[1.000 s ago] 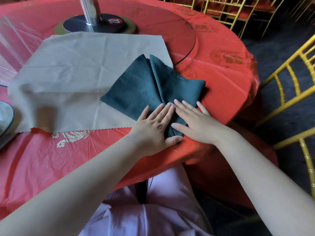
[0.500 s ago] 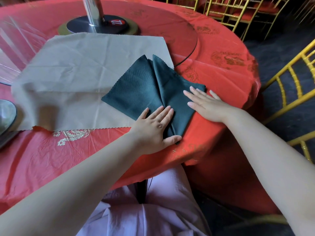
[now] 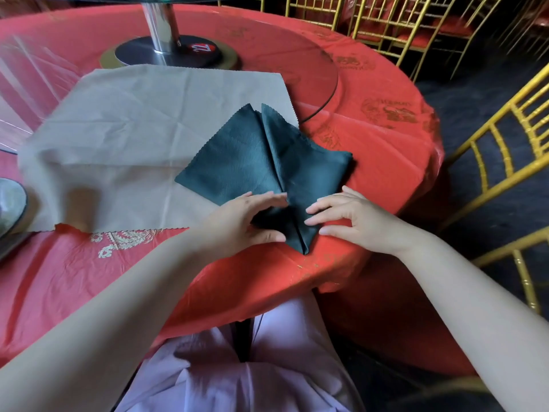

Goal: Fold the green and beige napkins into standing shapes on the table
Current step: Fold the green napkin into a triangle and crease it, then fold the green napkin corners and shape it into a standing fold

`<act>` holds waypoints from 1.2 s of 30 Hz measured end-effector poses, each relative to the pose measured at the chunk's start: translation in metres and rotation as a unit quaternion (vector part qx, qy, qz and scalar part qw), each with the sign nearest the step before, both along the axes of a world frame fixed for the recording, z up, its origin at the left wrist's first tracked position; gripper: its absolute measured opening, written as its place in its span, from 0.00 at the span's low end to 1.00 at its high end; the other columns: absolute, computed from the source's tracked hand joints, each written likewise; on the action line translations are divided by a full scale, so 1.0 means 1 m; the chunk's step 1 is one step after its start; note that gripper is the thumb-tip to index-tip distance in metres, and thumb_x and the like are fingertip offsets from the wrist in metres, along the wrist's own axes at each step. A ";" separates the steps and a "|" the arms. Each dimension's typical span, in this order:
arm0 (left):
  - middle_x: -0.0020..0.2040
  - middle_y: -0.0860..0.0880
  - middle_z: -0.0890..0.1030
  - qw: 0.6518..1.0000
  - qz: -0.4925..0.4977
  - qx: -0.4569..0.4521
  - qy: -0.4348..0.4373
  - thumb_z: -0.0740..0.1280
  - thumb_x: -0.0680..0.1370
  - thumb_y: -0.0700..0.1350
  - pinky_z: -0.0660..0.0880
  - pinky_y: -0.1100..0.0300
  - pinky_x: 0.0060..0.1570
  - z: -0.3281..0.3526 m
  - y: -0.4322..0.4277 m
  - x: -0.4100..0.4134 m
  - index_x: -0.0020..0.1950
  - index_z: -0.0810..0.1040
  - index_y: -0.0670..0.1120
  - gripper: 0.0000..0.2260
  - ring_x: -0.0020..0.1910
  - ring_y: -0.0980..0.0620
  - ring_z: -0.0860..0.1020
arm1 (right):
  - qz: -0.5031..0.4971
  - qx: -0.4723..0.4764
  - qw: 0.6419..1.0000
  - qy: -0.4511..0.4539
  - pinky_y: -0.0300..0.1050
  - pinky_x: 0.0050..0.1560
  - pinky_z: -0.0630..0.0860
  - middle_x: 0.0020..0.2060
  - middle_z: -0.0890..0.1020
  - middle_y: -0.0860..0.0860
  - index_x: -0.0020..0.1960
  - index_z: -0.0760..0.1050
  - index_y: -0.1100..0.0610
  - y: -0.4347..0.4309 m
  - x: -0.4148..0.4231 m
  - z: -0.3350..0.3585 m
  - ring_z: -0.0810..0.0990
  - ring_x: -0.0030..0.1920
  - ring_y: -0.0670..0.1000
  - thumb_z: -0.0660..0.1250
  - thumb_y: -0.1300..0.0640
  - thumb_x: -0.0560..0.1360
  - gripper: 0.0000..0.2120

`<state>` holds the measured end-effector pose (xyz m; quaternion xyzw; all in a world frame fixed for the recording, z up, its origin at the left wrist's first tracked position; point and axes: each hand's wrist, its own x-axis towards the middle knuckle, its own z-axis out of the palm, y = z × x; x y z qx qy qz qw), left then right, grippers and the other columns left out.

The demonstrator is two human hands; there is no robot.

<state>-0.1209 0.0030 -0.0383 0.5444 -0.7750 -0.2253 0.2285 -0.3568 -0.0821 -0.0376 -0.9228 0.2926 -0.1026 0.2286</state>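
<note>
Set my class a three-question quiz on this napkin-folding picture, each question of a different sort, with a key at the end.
1. True or false: the beige napkin already stands folded.
2. The green napkin lies: A) wholly on the beige napkin; B) partly on the beige napkin, partly on the red tablecloth; C) wholly on the red tablecloth.
3. Fill in: the ____ hand holds a fold of the green napkin between fingers and thumb.
Key: 1 false, it lies spread flat; 2 B; 3 left hand.
</note>
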 end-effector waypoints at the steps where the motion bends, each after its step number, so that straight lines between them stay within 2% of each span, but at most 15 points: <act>1: 0.65 0.61 0.70 1.000 -0.002 0.001 -0.012 0.69 0.72 0.55 0.61 0.66 0.66 0.000 0.000 0.003 0.68 0.70 0.48 0.27 0.67 0.58 0.68 | 0.004 0.008 1.000 0.004 0.44 0.71 0.44 0.57 0.74 0.36 0.56 0.78 0.43 0.000 0.003 0.000 0.68 0.62 0.35 0.68 0.56 0.74 0.13; 3: 0.68 0.57 0.70 0.999 -0.022 0.006 -0.048 0.66 0.73 0.59 0.56 0.66 0.68 -0.004 -0.001 0.008 0.68 0.71 0.48 0.26 0.70 0.59 0.63 | 0.013 0.006 1.000 0.013 0.44 0.72 0.43 0.57 0.73 0.36 0.57 0.78 0.44 -0.001 0.007 0.001 0.69 0.62 0.36 0.67 0.55 0.74 0.12; 6: 0.70 0.57 0.67 0.995 -0.063 0.000 -0.071 0.53 0.70 0.72 0.53 0.61 0.71 -0.012 -0.003 0.013 0.70 0.68 0.48 0.38 0.71 0.60 0.59 | 0.027 -0.017 0.999 0.024 0.44 0.72 0.44 0.57 0.75 0.38 0.57 0.78 0.45 -0.001 0.010 0.004 0.68 0.61 0.35 0.66 0.54 0.75 0.12; 11: 0.69 0.51 0.72 0.989 -0.076 -0.045 -0.115 0.53 0.72 0.69 0.63 0.54 0.69 -0.015 -0.006 0.015 0.69 0.71 0.48 0.34 0.70 0.51 0.67 | 0.053 -0.072 0.996 0.031 0.46 0.69 0.49 0.60 0.77 0.45 0.59 0.78 0.47 0.000 0.008 0.002 0.67 0.62 0.38 0.63 0.49 0.73 0.15; 15: 0.64 0.50 0.77 0.979 -0.096 -0.098 -0.151 0.56 0.74 0.62 0.68 0.53 0.63 -0.014 -0.010 0.016 0.65 0.75 0.46 0.28 0.64 0.47 0.74 | 0.058 -0.105 0.993 0.014 0.43 0.63 0.59 0.54 0.81 0.47 0.53 0.81 0.49 0.001 0.010 0.001 0.75 0.52 0.45 0.59 0.44 0.74 0.17; 17: 0.63 0.49 0.77 0.974 -0.118 -0.101 -0.164 0.58 0.74 0.59 0.71 0.55 0.61 -0.009 -0.014 0.019 0.64 0.76 0.44 0.25 0.62 0.47 0.75 | 0.057 -0.097 0.994 -0.006 0.39 0.62 0.60 0.52 0.82 0.46 0.52 0.82 0.50 0.000 0.013 0.003 0.76 0.51 0.44 0.57 0.43 0.74 0.18; 19: 0.64 0.49 0.77 0.973 -0.137 -0.083 -0.168 0.57 0.74 0.58 0.68 0.60 0.62 -0.004 -0.018 0.022 0.65 0.75 0.44 0.26 0.63 0.48 0.75 | 0.046 -0.065 0.995 -0.053 0.34 0.62 0.59 0.51 0.83 0.44 0.50 0.82 0.51 -0.001 0.016 0.006 0.75 0.53 0.36 0.59 0.46 0.74 0.16; 21: 0.64 0.50 0.77 0.975 -0.134 -0.070 -0.161 0.55 0.74 0.59 0.68 0.61 0.61 0.001 -0.021 0.023 0.65 0.75 0.45 0.26 0.63 0.51 0.75 | 0.020 -0.009 0.995 -0.094 0.31 0.64 0.57 0.50 0.81 0.36 0.50 0.81 0.49 -0.002 0.018 0.009 0.74 0.53 0.30 0.62 0.51 0.74 0.10; 23: 0.60 0.50 0.80 0.983 -0.110 -0.069 -0.129 0.55 0.75 0.60 0.73 0.59 0.55 0.005 -0.021 0.023 0.64 0.76 0.47 0.25 0.57 0.52 0.78 | -0.006 0.044 0.993 -0.110 0.30 0.67 0.54 0.45 0.79 0.28 0.50 0.78 0.44 0.000 0.018 0.010 0.76 0.51 0.31 0.62 0.54 0.74 0.09; 25: 0.53 0.49 0.83 0.992 -0.082 -0.062 -0.075 0.59 0.75 0.56 0.73 0.63 0.46 0.007 -0.023 0.025 0.61 0.78 0.46 0.21 0.48 0.52 0.80 | -0.020 0.077 0.989 -0.121 0.28 0.68 0.52 0.47 0.78 0.27 0.51 0.77 0.41 0.003 0.017 0.007 0.77 0.54 0.33 0.66 0.54 0.73 0.10; 28: 0.52 0.47 0.83 0.995 -0.069 -0.058 -0.051 0.58 0.75 0.48 0.69 0.68 0.42 0.008 -0.026 0.025 0.60 0.79 0.43 0.18 0.47 0.53 0.79 | -0.035 0.064 0.991 -0.113 0.27 0.69 0.49 0.53 0.76 0.30 0.55 0.74 0.39 0.009 0.015 -0.002 0.73 0.58 0.32 0.74 0.53 0.67 0.20; 31: 0.54 0.49 0.83 0.997 -0.071 -0.026 -0.033 0.57 0.76 0.49 0.68 0.72 0.44 0.011 -0.026 0.023 0.60 0.78 0.43 0.19 0.49 0.56 0.78 | -0.072 0.004 0.985 -0.158 0.32 0.67 0.57 0.50 0.79 0.36 0.55 0.78 0.48 0.013 0.024 -0.013 0.75 0.52 0.29 0.75 0.56 0.66 0.18; 33: 0.52 0.49 0.83 0.997 -0.069 -0.016 -0.014 0.57 0.76 0.49 0.70 0.71 0.45 0.015 -0.026 0.022 0.60 0.78 0.43 0.18 0.48 0.57 0.78 | -0.092 -0.003 0.971 -0.220 0.35 0.58 0.68 0.44 0.82 0.39 0.50 0.82 0.55 0.015 0.032 -0.013 0.77 0.45 0.30 0.74 0.60 0.66 0.13; 35: 0.42 0.49 0.82 0.998 -0.056 -0.024 0.013 0.57 0.78 0.48 0.71 0.66 0.41 0.022 -0.024 0.024 0.54 0.79 0.41 0.15 0.39 0.56 0.77 | -0.105 0.023 0.955 -0.276 0.30 0.49 0.71 0.40 0.81 0.38 0.48 0.81 0.55 0.019 0.040 -0.004 0.78 0.42 0.31 0.73 0.65 0.67 0.12; 36: 0.36 0.50 0.78 0.998 -0.047 -0.030 0.029 0.58 0.78 0.47 0.69 0.66 0.37 0.027 -0.022 0.026 0.47 0.78 0.40 0.14 0.34 0.56 0.73 | -0.111 0.031 0.949 -0.294 0.29 0.47 0.72 0.40 0.81 0.39 0.49 0.80 0.55 0.021 0.044 0.003 0.78 0.42 0.32 0.73 0.66 0.67 0.12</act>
